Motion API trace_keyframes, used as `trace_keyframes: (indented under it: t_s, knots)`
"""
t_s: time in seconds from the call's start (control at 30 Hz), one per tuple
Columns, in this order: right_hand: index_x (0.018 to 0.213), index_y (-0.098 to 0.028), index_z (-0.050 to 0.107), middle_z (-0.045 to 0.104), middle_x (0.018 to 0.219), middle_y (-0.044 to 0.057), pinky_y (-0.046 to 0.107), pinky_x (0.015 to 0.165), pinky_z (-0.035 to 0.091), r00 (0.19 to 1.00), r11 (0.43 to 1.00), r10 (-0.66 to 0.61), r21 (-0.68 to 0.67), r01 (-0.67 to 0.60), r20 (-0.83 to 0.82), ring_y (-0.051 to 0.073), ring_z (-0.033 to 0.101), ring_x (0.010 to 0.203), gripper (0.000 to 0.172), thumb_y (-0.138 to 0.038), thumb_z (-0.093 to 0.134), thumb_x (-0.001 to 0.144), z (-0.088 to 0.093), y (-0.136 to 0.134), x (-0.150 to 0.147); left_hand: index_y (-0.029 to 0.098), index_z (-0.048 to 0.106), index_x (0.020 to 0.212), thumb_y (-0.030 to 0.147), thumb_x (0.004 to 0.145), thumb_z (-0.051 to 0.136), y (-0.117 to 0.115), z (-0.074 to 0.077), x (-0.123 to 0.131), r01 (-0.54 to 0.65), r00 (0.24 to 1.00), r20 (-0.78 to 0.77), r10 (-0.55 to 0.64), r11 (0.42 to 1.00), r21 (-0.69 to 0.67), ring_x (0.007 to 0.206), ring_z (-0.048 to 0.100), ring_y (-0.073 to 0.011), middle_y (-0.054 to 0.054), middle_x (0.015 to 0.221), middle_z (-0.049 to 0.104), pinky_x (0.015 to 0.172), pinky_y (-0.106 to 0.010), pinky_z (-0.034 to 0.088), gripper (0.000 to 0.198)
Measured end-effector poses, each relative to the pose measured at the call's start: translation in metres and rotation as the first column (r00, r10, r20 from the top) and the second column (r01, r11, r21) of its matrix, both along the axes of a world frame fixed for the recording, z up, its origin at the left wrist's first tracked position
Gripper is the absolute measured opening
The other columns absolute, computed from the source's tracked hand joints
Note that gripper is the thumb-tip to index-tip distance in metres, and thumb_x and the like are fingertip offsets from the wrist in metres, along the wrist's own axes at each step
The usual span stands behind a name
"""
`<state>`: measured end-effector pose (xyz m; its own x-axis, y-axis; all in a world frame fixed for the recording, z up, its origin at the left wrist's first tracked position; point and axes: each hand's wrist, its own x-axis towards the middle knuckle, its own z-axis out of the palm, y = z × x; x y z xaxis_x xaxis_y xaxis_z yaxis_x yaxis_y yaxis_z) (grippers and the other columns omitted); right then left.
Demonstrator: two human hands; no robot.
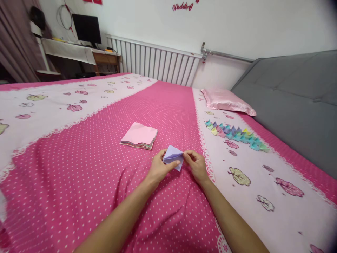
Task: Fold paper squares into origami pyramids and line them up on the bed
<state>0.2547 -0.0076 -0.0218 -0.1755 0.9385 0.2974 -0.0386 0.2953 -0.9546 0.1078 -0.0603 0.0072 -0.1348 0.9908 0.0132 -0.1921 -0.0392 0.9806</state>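
A partly folded sheet of lavender origami paper [171, 153] is held between my two hands above the pink dotted bedspread. My left hand [160, 166] grips it from the left, thumb lying across its lower front and fingers behind. At the paper's right corner, my right hand [196, 164] pinches the edge between thumb and forefinger. A crease runs across the paper, and a raised flap shows along it. Just beyond my left hand lies a stack of square paper [139, 135] with a pink sheet on top.
Rows of small folded paper pieces [237, 135] in several colours stand on the bed to the right. Behind them are a pink satin pillow [226, 101] and a grey padded headboard [295, 91]. A radiator [155, 59] and a desk with a monitor [86, 30] stand along the far side.
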Motion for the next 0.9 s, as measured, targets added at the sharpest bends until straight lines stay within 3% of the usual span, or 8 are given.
trace_keyframes:
  t_s: [0.27,0.6,0.9]
  knots:
    - [0.069,-0.019,0.062,0.057,0.061,-0.003,0.024,0.056,0.041,1.000,1.000,0.007,-0.016,-0.007,0.011,0.011,0.049,0.056,0.020,-0.038,0.066,0.071,0.0047,-0.0026,-0.0016,0.010,0.064,0.085,0.031,0.060,0.073,-0.0018,0.0012,0.0022,-0.035,0.998,0.059,0.037,0.998,-0.045,0.066,0.058,-0.0134,-0.006,0.078,0.066,0.061,-0.023,0.044,0.034]
    - [0.076,-0.021,0.056,0.057,0.067,-0.003,0.023,0.055,0.046,0.995,0.996,-0.003,-0.091,-0.006,-0.097,0.011,0.054,0.060,0.030,-0.033,0.076,0.058,0.0015,-0.0029,-0.0050,0.010,0.065,0.078,0.037,0.065,0.069,-0.0040,-0.0019,0.0014,0.053,0.982,0.186,-0.035,0.994,-0.093,0.053,0.053,-0.0106,-0.004,0.067,0.064,0.053,-0.021,0.039,0.031]
    - [0.084,-0.021,0.063,0.060,0.067,-0.002,0.024,0.059,0.045,0.990,0.985,0.104,-0.131,-0.116,-0.095,0.011,0.054,0.061,0.026,-0.033,0.073,0.064,0.0044,-0.0043,-0.0030,0.008,0.065,0.074,0.046,0.065,0.068,-0.0025,-0.0030,0.0011,0.080,0.990,0.125,-0.070,0.994,-0.074,0.051,0.049,-0.0098,-0.004,0.061,0.061,0.052,-0.021,0.037,0.039]
